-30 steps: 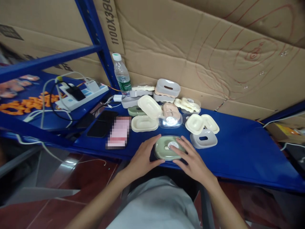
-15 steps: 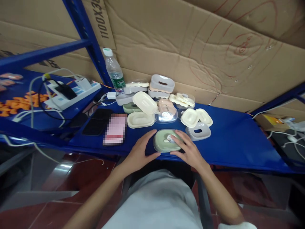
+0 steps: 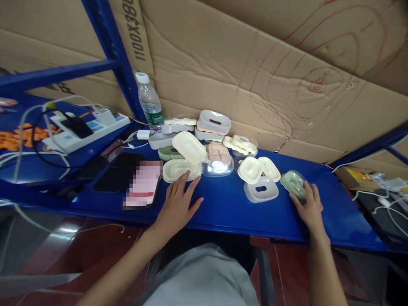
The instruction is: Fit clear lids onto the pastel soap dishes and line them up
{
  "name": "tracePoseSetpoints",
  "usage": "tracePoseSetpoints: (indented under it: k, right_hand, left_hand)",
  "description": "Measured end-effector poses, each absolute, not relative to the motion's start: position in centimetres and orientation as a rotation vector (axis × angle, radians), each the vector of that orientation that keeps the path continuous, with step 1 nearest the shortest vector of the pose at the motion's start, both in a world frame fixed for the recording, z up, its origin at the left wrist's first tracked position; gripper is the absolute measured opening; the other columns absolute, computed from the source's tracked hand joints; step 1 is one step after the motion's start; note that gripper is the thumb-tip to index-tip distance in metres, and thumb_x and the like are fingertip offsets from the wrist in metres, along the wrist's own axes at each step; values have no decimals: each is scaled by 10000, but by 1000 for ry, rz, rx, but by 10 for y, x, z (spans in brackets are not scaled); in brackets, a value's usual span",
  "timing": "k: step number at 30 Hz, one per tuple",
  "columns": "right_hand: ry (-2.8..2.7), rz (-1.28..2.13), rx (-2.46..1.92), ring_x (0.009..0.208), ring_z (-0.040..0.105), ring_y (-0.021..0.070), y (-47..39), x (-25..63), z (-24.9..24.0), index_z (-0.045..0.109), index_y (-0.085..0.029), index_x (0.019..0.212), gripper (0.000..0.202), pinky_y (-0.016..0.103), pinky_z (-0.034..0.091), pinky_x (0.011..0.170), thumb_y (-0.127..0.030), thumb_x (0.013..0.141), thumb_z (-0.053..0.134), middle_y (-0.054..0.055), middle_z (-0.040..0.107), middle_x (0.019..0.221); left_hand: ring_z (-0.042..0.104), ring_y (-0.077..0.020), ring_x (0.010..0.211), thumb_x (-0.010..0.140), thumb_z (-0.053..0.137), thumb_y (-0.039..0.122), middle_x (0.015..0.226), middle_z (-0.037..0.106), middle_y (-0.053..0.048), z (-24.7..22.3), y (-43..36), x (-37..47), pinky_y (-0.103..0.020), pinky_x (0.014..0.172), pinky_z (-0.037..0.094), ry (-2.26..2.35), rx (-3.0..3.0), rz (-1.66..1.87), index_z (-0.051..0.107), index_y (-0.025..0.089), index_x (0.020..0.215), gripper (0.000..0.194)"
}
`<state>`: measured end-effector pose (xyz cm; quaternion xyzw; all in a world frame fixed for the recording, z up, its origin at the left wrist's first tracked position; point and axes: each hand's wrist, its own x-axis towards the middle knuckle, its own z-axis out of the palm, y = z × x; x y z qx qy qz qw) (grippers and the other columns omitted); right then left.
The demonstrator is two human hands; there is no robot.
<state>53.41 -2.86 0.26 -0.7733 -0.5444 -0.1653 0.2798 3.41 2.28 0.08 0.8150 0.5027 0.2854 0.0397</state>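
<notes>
At the right part of the blue table, my right hand (image 3: pixel 310 208) grips the near end of a green soap box (image 3: pixel 292 183), thumb on one side and fingers on the other. The box rests on the table or just over it; I cannot tell which. My left hand (image 3: pixel 180 202) is open, fingers spread, its fingertips over the near edge of a cream soap-dish tray (image 3: pixel 174 170). Another cream tray (image 3: pixel 190 146) leans above that one. Between my hands are a grey slotted dish (image 3: pixel 263 190), two cream trays (image 3: pixel 250 171) and a peach dish (image 3: pixel 218 153) with a clear cover (image 3: pixel 219 168).
Stacked grey and peach dishes (image 3: pixel 213 122) stand at the back, beside a water bottle (image 3: pixel 150 104). A phone (image 3: pixel 143 185) lies left of my left hand. Farther left are a power strip (image 3: pixel 86 131) with cables and orange pieces (image 3: pixel 19 139). A cardboard wall (image 3: pixel 204 63) rises behind.
My right hand has carried the green soap box from the front middle to the right side of the table. The left hand has let go of that area and moved left, toward the cream tray.
</notes>
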Motion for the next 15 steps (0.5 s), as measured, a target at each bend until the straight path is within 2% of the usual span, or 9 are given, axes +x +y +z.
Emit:
tracePoseSetpoints:
  k: [2, 3, 6, 8, 10, 12, 15]
  right_hand:
    - [-1483, -487, -2069, 1561, 340, 473, -12, 521, 9, 494, -178, 1593, 881, 762, 336, 1172, -789, 959, 515, 254, 338, 1710]
    - [-1550, -479, -2010, 1558, 358, 452, -7, 507, 13, 510, -172, 1580, 813, 742, 335, 1186, -739, 998, 495, 245, 373, 1697]
    - [-1901, -230, -1779, 1416, 561, 339, -7, 447, 23, 670, -198, 1417, 529, 595, 427, 1188, -549, 1096, 440, 163, 664, 1465]
    - [-2024, -112, -1749, 1401, 568, 332, -18, 402, 26, 727, -229, 1336, 445, 575, 440, 1180, -491, 1108, 450, 123, 726, 1374]
    - [-2094, -54, -1716, 1431, 538, 334, -32, 362, 30, 704, -243, 1382, 425, 554, 444, 1181, -473, 1101, 483, 114, 702, 1419]
    - [-2143, -2, -1639, 1443, 538, 309, -40, 338, 35, 616, -266, 1494, 452, 505, 460, 1174, -451, 1095, 511, 100, 643, 1509]
    - [-2158, -56, -1550, 1509, 485, 277, -30, 336, 42, 485, -309, 1602, 495, 489, 422, 1211, -327, 1108, 455, 68, 520, 1639]
  left_hand:
    - [487, -418, 1482, 1063, 557, 365, 1650, 430, -223, -1, 24, 34, -623, 1154, 448, 1553, 2512, 878, 475, 223, 1569, 531]
    - [506, -416, 1463, 1065, 553, 351, 1634, 448, -224, -1, 23, 34, -619, 1146, 459, 1554, 2520, 889, 495, 214, 1553, 510]
    - [546, -403, 1423, 1064, 553, 314, 1614, 463, -218, 1, 17, 32, -594, 1132, 486, 1514, 2529, 957, 536, 203, 1513, 462]
    - [539, -378, 1437, 1063, 563, 304, 1646, 417, -209, 4, 9, 33, -562, 1142, 496, 1408, 2531, 991, 510, 214, 1536, 485]
    - [499, -360, 1481, 1056, 589, 315, 1696, 347, -197, 8, 0, 39, -540, 1160, 493, 1241, 2558, 965, 469, 238, 1574, 537]
    - [450, -366, 1523, 1032, 646, 352, 1724, 320, -174, 11, -8, 47, -551, 1182, 476, 1058, 2616, 872, 493, 268, 1563, 559]
    - [435, -392, 1532, 963, 751, 422, 1704, 393, -145, 14, -15, 59, -591, 1205, 449, 904, 2682, 710, 626, 267, 1431, 508]
